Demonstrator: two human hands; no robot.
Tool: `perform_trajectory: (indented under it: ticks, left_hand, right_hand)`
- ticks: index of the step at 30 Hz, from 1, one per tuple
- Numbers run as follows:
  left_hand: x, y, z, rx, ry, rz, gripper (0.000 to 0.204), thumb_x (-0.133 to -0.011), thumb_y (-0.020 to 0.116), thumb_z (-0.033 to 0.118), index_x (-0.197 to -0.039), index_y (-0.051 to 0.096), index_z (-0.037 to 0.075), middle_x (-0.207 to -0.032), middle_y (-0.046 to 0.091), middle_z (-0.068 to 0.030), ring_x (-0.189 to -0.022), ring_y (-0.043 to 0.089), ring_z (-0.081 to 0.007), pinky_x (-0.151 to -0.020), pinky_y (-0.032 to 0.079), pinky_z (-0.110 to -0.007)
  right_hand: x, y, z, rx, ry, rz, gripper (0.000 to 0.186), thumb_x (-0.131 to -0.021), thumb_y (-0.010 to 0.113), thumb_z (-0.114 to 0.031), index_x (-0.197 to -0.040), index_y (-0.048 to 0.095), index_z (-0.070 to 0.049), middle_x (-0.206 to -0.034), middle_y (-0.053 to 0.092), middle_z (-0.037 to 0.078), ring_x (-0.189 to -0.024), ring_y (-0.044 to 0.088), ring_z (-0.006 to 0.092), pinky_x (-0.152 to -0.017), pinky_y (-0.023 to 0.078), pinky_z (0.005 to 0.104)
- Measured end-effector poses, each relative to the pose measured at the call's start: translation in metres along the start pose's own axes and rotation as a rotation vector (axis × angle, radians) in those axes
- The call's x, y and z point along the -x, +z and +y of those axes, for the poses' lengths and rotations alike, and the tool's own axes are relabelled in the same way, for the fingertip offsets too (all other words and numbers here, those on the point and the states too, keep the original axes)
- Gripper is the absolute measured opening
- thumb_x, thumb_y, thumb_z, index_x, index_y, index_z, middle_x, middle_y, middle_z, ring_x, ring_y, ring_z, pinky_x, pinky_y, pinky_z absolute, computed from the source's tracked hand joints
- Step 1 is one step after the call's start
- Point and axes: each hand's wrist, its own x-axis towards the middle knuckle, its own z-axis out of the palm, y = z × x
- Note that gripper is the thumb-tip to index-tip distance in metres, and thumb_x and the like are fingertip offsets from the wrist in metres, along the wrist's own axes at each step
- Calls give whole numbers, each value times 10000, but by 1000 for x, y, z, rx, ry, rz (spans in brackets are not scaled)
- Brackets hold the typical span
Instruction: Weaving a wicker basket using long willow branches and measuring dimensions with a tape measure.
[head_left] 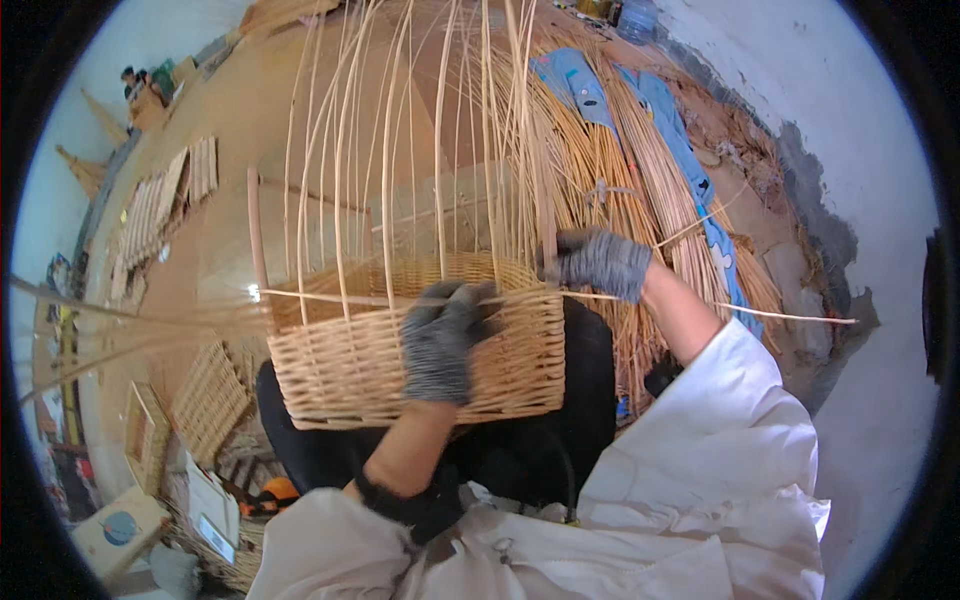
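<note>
Wicker basket (330, 365), pale tan and rectangular, seated on a dark surface (588, 370) directly in front of the wearer's body, between the two forearms. Its long axis runs from left to right across the view, rising slightly toward the right, so that the near wall faces the wearer and both ends lie to the sides. A long pale strand (770, 313) lies nearly parallel to this axis, along the near rim; its free end passes beyond the right end of the basket, beneath the right forearm. Slender uprights (387, 150) stand at a steep angle to it, fanning upward from the walls, with a thicker corner post (547, 205) at the right. The governing relation appears to be this crossing of strand and uprights at rim level. The left hand (437, 340), in a grey glove, lies against the near wall about midway along it, fingers bent over the rim, and is the nearer to the basket's middle. The right hand (598, 262), similarly gloved, stands at the right end, fingers curled beside the corner post, just above the strand. Blur and overlap conceal the fingertips: whether either hand pinches the strand, or the right hand grips the post, cannot be told.
</note>
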Motion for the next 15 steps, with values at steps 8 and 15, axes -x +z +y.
perform_trajectory:
  ticks: [8,15]
  left_hand:
    - [-101,88,61,-1287,94,-316,208,-701,645,168,-830,592,15,-839,612,-134,-716,600,-229,-618,484,-348]
    - [-61,30,16,-822,901,-375,191,-771,577,101,-942,569,16,-911,585,-140,-825,577,-266,-763,457,-327]
  right_hand:
    - [-7,80,19,504,40,835,308,-683,621,-154,-956,574,-19,-799,602,190,-780,585,317,-705,460,350]
    - [-11,36,71,608,7,783,263,-747,548,-273,-917,597,-79,-855,597,207,-826,570,353,-733,450,387]
